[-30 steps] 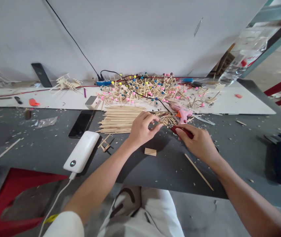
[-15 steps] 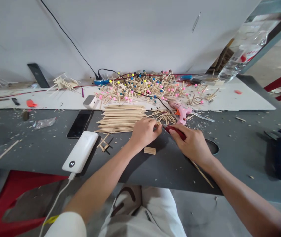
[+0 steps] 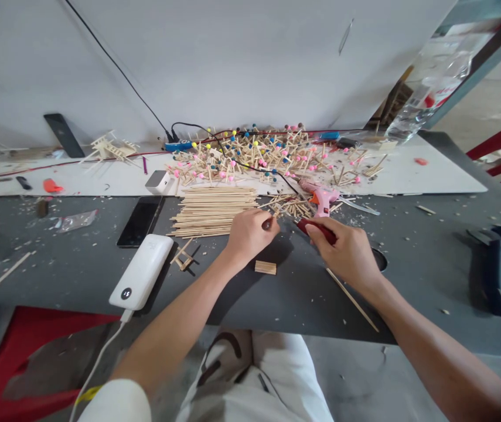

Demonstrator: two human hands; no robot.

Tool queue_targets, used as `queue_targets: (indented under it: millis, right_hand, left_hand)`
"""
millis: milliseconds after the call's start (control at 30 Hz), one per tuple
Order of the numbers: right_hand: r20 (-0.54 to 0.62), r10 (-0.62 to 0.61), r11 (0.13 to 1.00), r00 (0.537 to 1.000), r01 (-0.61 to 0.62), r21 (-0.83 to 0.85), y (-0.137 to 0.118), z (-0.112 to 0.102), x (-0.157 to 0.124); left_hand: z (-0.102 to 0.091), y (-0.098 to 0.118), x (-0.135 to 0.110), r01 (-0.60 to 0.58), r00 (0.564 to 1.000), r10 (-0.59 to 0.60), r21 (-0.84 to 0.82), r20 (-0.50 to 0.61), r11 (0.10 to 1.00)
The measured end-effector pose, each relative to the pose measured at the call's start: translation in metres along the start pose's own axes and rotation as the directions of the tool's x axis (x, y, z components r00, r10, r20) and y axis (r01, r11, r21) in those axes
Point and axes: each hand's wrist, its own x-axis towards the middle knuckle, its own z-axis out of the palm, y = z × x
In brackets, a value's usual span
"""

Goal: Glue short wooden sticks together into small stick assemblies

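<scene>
a pale wall stands behind a dark grey table, and on this table many small wood crumbs are scattered. in the middle lies a row of thin sticks, with their long axis going from left to right; i take this row as the landmark for every place.

the red-handled tool is to the right of the row. its long axis also goes mostly from left to right, slanting a little, and its narrow tip points toward the row. the right hand grips its handle, with the thumb along the side, and the forearm comes from the right on the person's side of the row.

the left hand is the nearer one to the row: it covers the right end in this view, but i cannot tell if it touches. its fingers are curled inward, close to the thumb, and a dark round spot shows there; whether something is held, i cannot tell. between this hand and the tool tip there is a small gap, just right of the row.

a small wooden block lies on the person's side of the row, near its right end.
</scene>
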Motion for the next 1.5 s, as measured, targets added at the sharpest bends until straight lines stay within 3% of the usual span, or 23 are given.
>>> queue_targets:
  millis: [233,500,667,867,1100,1333,1500]
  right_hand:
    - [0.051,0.07,0.988,0.996,-0.076,0.135,-0.001,-0.007,0.0]
    - [0.035,0.089,0.985,0.995,-0.093,0.146,0.0,-0.012,0.0]
    - [-0.069,-0.069,0.997,0.995,0.072,0.042,0.002,-0.012,0.0]
    - [-0.099,-0.223,0.973,0.97,0.215,-0.082,0.011,-0.007,-0.001]
    - [-0.097,-0.286,0.95,0.953,0.269,-0.157,0.015,-0.005,0.0]
    - [-0.078,-0.234,0.972,0.969,0.23,-0.049,0.012,-0.006,0.0]
    - [-0.112,-0.209,0.975,0.971,0.199,-0.093,0.011,-0.008,0.001]
  left_hand:
    - [-0.007,-0.012,0.004,0.096,0.994,-0.098,-0.037,-0.056,0.995]
    - [-0.008,-0.024,0.008,0.167,0.979,-0.177,-0.093,-0.105,0.981]
    - [-0.01,-0.021,0.008,0.154,0.972,-0.185,-0.201,-0.146,0.967]
    - [-0.02,-0.028,0.011,0.236,0.905,-0.299,-0.229,-0.302,0.944]
    - [-0.006,-0.023,0.008,0.043,0.989,-0.083,-0.296,-0.124,0.954]
    - [0.0,-0.017,0.008,0.153,0.981,-0.102,-0.339,0.164,0.928]
    - [0.001,-0.018,0.009,0.21,0.972,-0.159,-0.338,0.174,0.917]
